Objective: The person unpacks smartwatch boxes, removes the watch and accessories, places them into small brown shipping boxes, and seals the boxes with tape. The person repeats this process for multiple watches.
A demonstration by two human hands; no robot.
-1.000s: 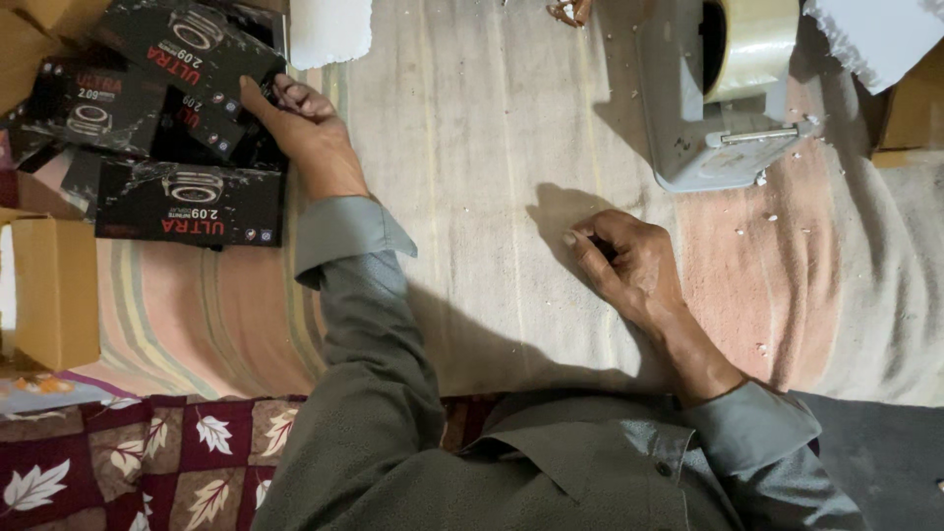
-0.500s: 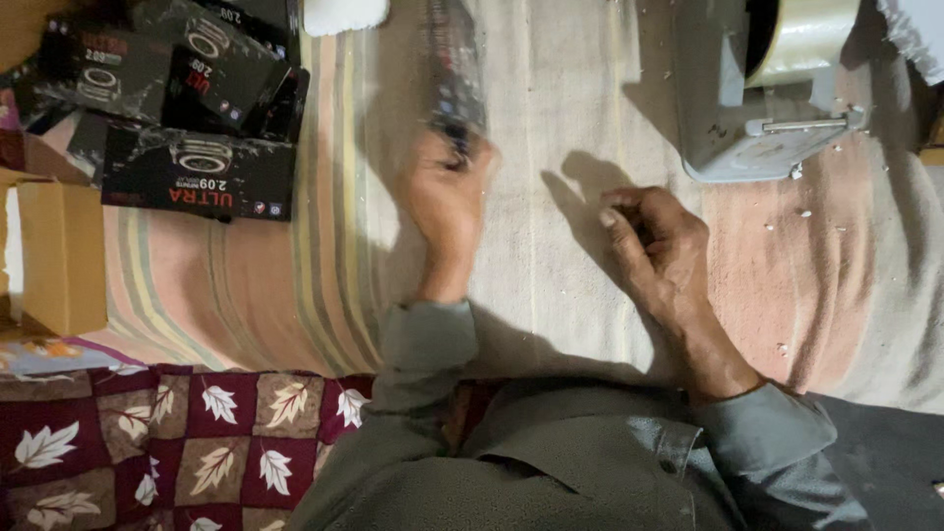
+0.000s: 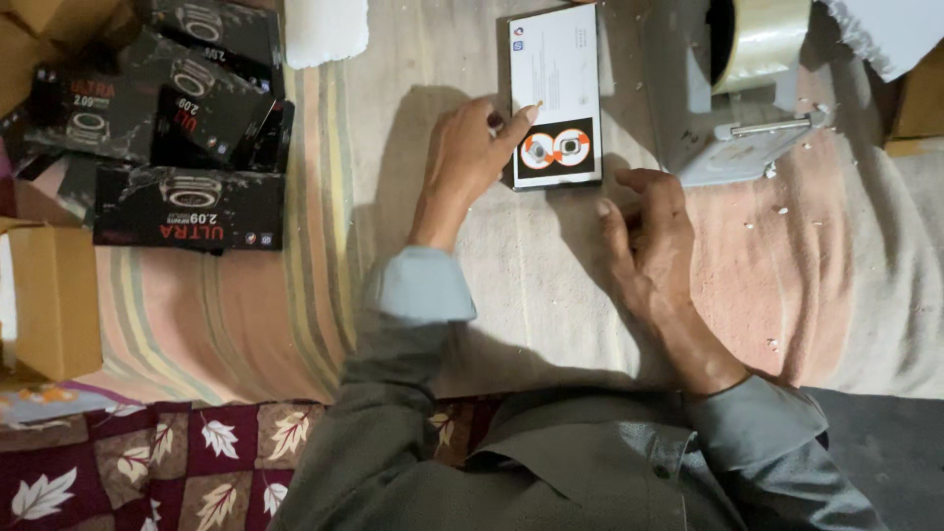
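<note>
A flat product box [image 3: 557,93] lies white side up on the striped cloth, with a black panel showing two round orange watch faces at its near end. My left hand [image 3: 470,157] rests against the box's left edge, fingertips touching it. My right hand [image 3: 644,241] sits just below and to the right of the box, fingers loosely curled and holding nothing. Both arms wear grey-green sleeves with pale blue cuffs.
A heap of black boxes of the same kind [image 3: 167,138] lies at the upper left. A grey tape dispenser [image 3: 737,108] with a clear tape roll stands at the upper right. A cardboard carton [image 3: 54,300] sits at the left edge. A leaf-patterned cushion [image 3: 147,467] lies near me.
My left hand left the black pile, carried one box across to the middle and set it down white side up. My right hand stayed in place and its fingers loosened.
</note>
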